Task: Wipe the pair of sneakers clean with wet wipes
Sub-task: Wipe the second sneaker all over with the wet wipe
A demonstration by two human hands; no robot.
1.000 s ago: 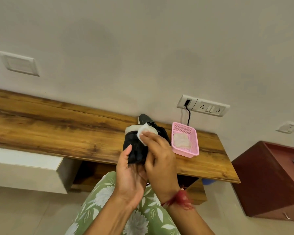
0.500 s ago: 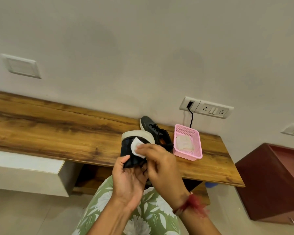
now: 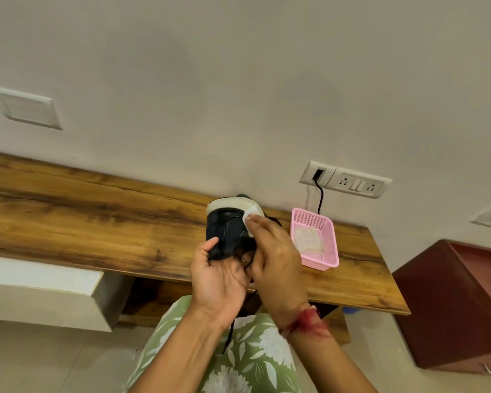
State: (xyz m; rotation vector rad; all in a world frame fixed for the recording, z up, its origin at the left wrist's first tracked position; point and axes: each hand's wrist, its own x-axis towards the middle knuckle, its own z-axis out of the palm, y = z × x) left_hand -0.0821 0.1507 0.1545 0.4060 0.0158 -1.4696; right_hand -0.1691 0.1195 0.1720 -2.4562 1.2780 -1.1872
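Note:
My left hand (image 3: 217, 279) grips a black sneaker (image 3: 226, 229) with a white sole, held up over my lap, sole side up and away from me. My right hand (image 3: 275, 259) presses a folded white wet wipe (image 3: 251, 215) with straight fingers against the sneaker's right side, where black upper meets white sole. The second black sneaker is almost fully hidden behind the held one; only a dark sliver (image 3: 244, 196) shows on the wooden shelf (image 3: 97, 222).
A pink mesh basket (image 3: 328, 253) holding a pale wipe packet stands on the shelf right of the sneaker. A black cable drops from the wall socket (image 3: 345, 180) behind it. A dark red cabinet (image 3: 451, 302) stands at the right, a white ledge (image 3: 40, 282) at the left.
The wipe under my right hand slid up and right along the sneaker, from the black front toward the sole edge. The held sneaker now hides the second one.

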